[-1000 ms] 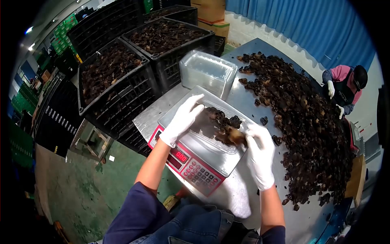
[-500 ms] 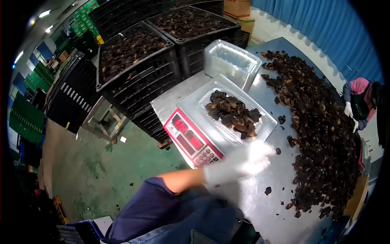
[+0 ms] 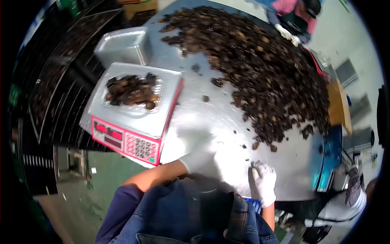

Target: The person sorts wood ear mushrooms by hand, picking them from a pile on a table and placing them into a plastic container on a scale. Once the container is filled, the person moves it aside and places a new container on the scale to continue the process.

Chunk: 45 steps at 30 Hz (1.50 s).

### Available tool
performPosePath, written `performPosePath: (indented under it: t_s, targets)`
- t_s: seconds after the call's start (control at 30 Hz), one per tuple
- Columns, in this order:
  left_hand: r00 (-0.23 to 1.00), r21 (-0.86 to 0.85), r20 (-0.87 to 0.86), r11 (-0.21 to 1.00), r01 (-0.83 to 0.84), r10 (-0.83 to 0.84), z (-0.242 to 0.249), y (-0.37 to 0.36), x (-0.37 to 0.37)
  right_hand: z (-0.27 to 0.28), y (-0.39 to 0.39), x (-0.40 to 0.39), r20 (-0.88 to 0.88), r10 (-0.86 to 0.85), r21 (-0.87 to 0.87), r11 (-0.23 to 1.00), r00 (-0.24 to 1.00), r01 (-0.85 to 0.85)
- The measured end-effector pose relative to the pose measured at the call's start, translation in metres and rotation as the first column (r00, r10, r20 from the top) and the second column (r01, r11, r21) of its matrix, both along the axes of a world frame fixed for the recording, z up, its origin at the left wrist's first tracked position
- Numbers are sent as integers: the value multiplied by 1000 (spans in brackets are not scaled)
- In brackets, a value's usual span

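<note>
The table (image 3: pixel 195 126) is smooth, shiny metal with bright glare on it. The scale (image 3: pixel 140 120) has a smooth metal top with a soft shine, and a front that looks like plastic. The tray (image 3: pixel 160 90) is thin, clear, glossy plastic, and so are the boxes (image 3: pixel 122 48). The bits (image 3: pixel 132 90) in it and the pile (image 3: pixel 268 81) look bumpy and a little shiny. The gloves (image 3: pixel 266 183) look thin and matt. The apron (image 3: pixel 170 213) is denim cloth, and the sleeve (image 3: pixel 118 211) is matt cloth.

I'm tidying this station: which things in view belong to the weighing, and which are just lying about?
Likely in use:
- scale
- loaded tray on it
- clear tray stack
- dark heap

Probably lying about:
- cardboard box
- white scrap on the floor
</note>
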<state>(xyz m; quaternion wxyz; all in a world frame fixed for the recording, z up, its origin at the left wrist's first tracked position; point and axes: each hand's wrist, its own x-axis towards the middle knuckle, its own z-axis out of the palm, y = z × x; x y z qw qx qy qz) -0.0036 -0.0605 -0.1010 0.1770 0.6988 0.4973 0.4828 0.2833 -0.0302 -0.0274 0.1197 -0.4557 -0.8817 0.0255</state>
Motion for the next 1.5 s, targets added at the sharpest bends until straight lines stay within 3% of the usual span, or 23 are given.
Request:
performPosePath:
  t_s: [0.03, 0.1, 0.13, 0.17, 0.27, 0.33, 0.4, 0.47, 0.5, 0.6, 0.8, 0.83, 0.9, 0.93, 1.0, 1.07, 1.1, 1.13, 1.2, 1.33, 1.4, 1.43, 1.5]
  targets:
    - [999, -4, 1, 999, 47, -47, 10, -1, 2, 1, 4, 1, -64, -74, -62, 996, 995, 70]
    - [933, -338, -357, 937, -85, -44, 29, 0, 4, -2, 22, 3, -119, -149, -2, 989, 982, 150]
    - [931, -341, -360, 938, -63, -69, 31, 3, 9, -6, 33, 1, -268, -187, -16, 982, 945, 190]
    - [944, -269, -327, 962, -53, -40, 33, 7, 13, -9, 45, -2, -311, -210, 49, 970, 927, 236]
    - [949, -189, -315, 981, -52, -11, 29, 24, 21, -19, 77, -10, -388, -398, -80, 913, 831, 400]
    - [942, -182, -336, 982, -57, -8, 34, 37, 20, -24, 88, -16, -444, -426, -125, 900, 788, 417]
    - [870, -226, -492, 971, -79, -43, 54, 55, 15, -17, 88, -26, -492, -374, -94, 920, 786, 379]
    - [889, -211, -458, 973, -91, -16, 52, 69, 13, -12, 81, -34, -492, -370, -194, 929, 788, 315]
    - [907, -194, -420, 975, -108, 17, 49, 73, 13, -5, 74, -40, -572, -225, -126, 974, 789, 186]
    - [914, -114, -393, 981, -159, 103, 36, 88, 19, -18, 57, -59, -422, -43, 4, 999, 906, 49]
    - [928, -139, -364, 980, -140, 81, 47, 92, 28, -62, 37, -63, -90, -16, -94, 996, 996, 7]
    - [944, -170, -326, 978, -116, 55, 47, 91, 25, -39, 26, -44, -158, 65, -108, 991, 985, -83]
    - [941, -165, -331, 978, -131, 70, 53, 88, 14, -8, -10, 14, -1, 64, -80, 995, 998, -64]
    - [937, -166, -332, 972, -166, 103, 55, 87, 8, 2, -32, 44, 279, 24, -257, 965, 960, 51]
    - [903, -161, -413, 966, -203, 121, 50, 91, 4, 39, -60, 93, 206, 45, -499, 864, 978, 66]
    - [827, -153, -554, 965, -211, 93, 54, 94, 10, 48, -61, 99, 188, -94, -521, 835, 978, 180]
    - [633, -123, -774, 978, -170, 12, 63, 99, 24, 46, -52, 86, -37, -283, -495, 838, 958, 228]
    - [635, -202, -766, 975, -96, -96, 89, 99, 42, 26, -41, 83, -120, -303, -337, 908, 945, 249]
    - [854, -55, -520, 997, -46, 10, 58, 106, 72, 18, 0, 52, -95, -473, -279, 857, 876, 433]
    - [854, 182, -519, 971, 154, -38, 26, 111, 105, -19, 70, 2, -314, -386, -18, 916, 867, 401]
    - [811, 30, -542, 959, 283, -223, 17, 99, 103, -12, 67, -2, -211, -290, -191, 949, 934, 251]
    - [773, -112, -559, 951, 288, -300, 30, 88, 98, -14, 59, 1, -202, -235, -140, 968, 951, 209]
    - [770, -97, -557, 945, 311, -310, 40, 73, 81, -21, 59, 7, -384, -235, -62, 972, 893, 228]
